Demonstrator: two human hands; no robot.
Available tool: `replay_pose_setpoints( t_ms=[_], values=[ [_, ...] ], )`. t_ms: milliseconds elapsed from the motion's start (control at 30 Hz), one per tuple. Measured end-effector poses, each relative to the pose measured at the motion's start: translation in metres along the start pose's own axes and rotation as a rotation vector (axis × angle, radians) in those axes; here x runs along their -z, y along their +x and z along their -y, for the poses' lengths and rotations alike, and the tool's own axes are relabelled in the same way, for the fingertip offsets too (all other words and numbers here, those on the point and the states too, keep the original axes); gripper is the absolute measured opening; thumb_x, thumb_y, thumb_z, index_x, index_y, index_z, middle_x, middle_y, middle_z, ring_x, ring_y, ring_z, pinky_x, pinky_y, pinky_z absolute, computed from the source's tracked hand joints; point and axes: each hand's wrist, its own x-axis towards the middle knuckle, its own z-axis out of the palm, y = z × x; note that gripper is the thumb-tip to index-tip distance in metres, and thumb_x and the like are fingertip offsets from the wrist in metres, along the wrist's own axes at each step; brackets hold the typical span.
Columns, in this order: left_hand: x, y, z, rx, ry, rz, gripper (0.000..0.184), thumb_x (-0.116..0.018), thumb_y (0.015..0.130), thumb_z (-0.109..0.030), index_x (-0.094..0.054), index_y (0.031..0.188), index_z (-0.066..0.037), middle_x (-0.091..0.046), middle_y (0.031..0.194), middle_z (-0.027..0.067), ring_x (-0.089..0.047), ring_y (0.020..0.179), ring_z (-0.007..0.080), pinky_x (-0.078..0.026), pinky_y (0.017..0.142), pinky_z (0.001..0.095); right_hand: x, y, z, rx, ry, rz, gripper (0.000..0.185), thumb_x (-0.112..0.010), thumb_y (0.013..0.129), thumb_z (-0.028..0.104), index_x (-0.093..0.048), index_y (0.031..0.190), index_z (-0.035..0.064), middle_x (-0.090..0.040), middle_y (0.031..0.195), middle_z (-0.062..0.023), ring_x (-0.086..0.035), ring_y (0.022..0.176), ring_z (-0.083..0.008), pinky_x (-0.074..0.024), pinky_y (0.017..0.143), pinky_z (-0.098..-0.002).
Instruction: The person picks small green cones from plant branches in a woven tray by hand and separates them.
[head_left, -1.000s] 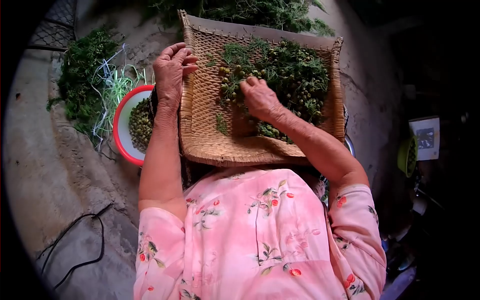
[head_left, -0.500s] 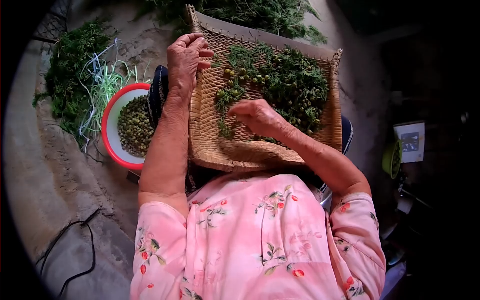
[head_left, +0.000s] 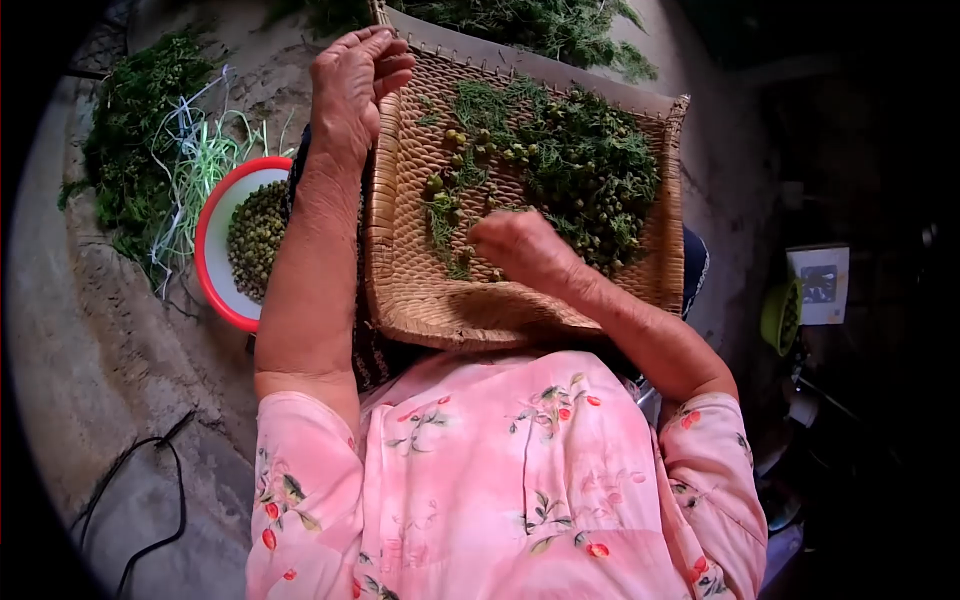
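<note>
Loosely curled, grips unclear, left hand [head_left: 352,85] adjoins basket edge [head_left: 380,195], right hand [head_left: 528,247] bare weave [head_left: 440,300]

– Does any lettering read in this scene?
– None can be read: no label, brand or number.
– And the white panel [head_left: 820,285] at far right, beside the green bowl [head_left: 771,322]?
– It bears a grey square, small and dim; whether that is print or a picture cannot be told.

One woven tray [head_left: 412,210]; two bowls [head_left: 203,243]
</note>
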Motion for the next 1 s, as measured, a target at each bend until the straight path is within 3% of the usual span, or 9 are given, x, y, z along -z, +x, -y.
replay_pose_setpoints(
  t_ms=[133, 300, 467, 500, 667, 800, 867, 933, 1000],
  values=[
    [0.003, 0.048, -0.002, 0.078, -0.147, 0.027, 0.017, -0.057, 0.087, -0.011, -0.061, 0.100, 0.000, -0.065, 0.088, 0.0111, -0.065, 0.076, 0.0180, -0.056, 0.059, 0.0243, 0.012, 0.011, -0.043, -0.119, -0.004, -0.357, 0.012, -0.060, 0.078, 0.002, -0.058, 0.089, 0.0020, -0.062, 0.073, -0.0130, -0.063, 0.067, -0.0229, -0.0487, 0.059, -0.0301],
    [-0.015, 0.063, 0.022, 0.146, -0.194, 0.129, 0.019, -0.057, 0.088, -0.013, -0.060, 0.101, 0.001, -0.065, 0.090, 0.0120, -0.064, 0.077, 0.0193, -0.056, 0.061, 0.0258, -0.001, 0.030, -0.040, -0.268, -0.197, -0.238, 0.032, -0.069, 0.074, 0.018, -0.047, 0.093, 0.0051, -0.057, 0.080, -0.0140, -0.057, 0.079, -0.0356, -0.0452, 0.066, -0.0431],
    [-0.035, 0.031, 0.034, 0.257, -0.074, 0.210, 0.017, -0.059, 0.087, -0.015, -0.059, 0.097, -0.001, -0.064, 0.078, 0.0098, -0.064, 0.064, 0.0161, -0.056, 0.053, 0.0257, -0.017, 0.035, -0.041, -0.267, -0.232, -0.209, 0.030, -0.069, 0.074, 0.015, -0.049, 0.094, 0.0058, -0.057, 0.081, -0.0148, -0.058, 0.078, -0.0335, -0.0465, 0.067, -0.0413],
    [-0.034, 0.028, 0.036, 0.306, -0.010, 0.279, 0.021, -0.057, 0.089, -0.017, -0.059, 0.104, -0.002, -0.065, 0.087, 0.0081, -0.064, 0.073, 0.0140, -0.055, 0.061, 0.0244, -0.011, 0.035, -0.039, -0.286, -0.140, -0.251, 0.027, -0.068, 0.074, 0.012, -0.050, 0.094, 0.0049, -0.058, 0.079, -0.0146, -0.059, 0.074, -0.0305, -0.0476, 0.065, -0.0384],
    [-0.042, 0.009, 0.039, 0.430, 0.149, 0.369, 0.027, -0.058, 0.088, -0.024, -0.058, 0.104, -0.002, -0.064, 0.085, 0.0072, -0.064, 0.066, 0.0117, -0.054, 0.050, 0.0212, 0.043, 0.055, -0.023, -0.337, 0.331, -0.548, 0.019, -0.065, 0.079, 0.012, -0.053, 0.092, 0.0028, -0.065, 0.079, -0.0111, -0.062, 0.069, -0.0165, -0.0503, 0.059, -0.0296],
    [-0.049, 0.003, 0.040, 0.516, 0.213, 0.445, 0.035, -0.055, 0.089, -0.035, -0.058, 0.101, -0.002, -0.062, 0.084, 0.0088, -0.064, 0.064, 0.0137, -0.054, 0.049, 0.0200, 0.070, 0.077, -0.014, -0.176, 0.350, -0.585, 0.021, -0.063, 0.082, 0.016, -0.056, 0.096, 0.0028, -0.066, 0.081, -0.0114, -0.063, 0.072, -0.0142, -0.0501, 0.061, -0.0271],
    [-0.050, 0.001, 0.038, 0.566, 0.079, 0.419, 0.034, -0.054, 0.090, -0.035, -0.059, 0.098, -0.002, -0.062, 0.082, 0.0079, -0.062, 0.060, 0.0125, -0.052, 0.046, 0.0194, 0.077, 0.081, -0.009, -0.155, 0.662, -0.597, 0.022, -0.062, 0.084, 0.018, -0.058, 0.099, 0.0017, -0.065, 0.081, -0.0124, -0.063, 0.072, -0.0150, -0.0498, 0.063, -0.0258],
    [-0.044, 0.007, 0.039, 0.583, 0.120, 0.389, 0.032, -0.054, 0.090, -0.034, -0.060, 0.094, -0.003, -0.062, 0.080, 0.0067, -0.060, 0.057, 0.0109, -0.048, 0.041, 0.0185, 0.071, 0.079, -0.020, -0.292, 0.581, -0.584, 0.026, -0.059, 0.085, 0.015, -0.055, 0.107, 0.0008, -0.065, 0.090, -0.0145, -0.063, 0.083, -0.0198, -0.0508, 0.069, -0.0286],
    [-0.043, 0.011, 0.038, 0.497, 0.052, 0.269, 0.030, -0.055, 0.090, -0.033, -0.061, 0.092, -0.003, -0.062, 0.078, 0.0058, -0.058, 0.054, 0.0096, -0.043, 0.038, 0.0172, 0.047, 0.075, -0.046, -0.252, -0.321, -0.351, 0.035, -0.057, 0.083, 0.009, -0.050, 0.116, 0.0008, -0.060, 0.106, -0.0179, -0.057, 0.099, -0.0256, -0.0489, 0.080, -0.0345]
  ],
)
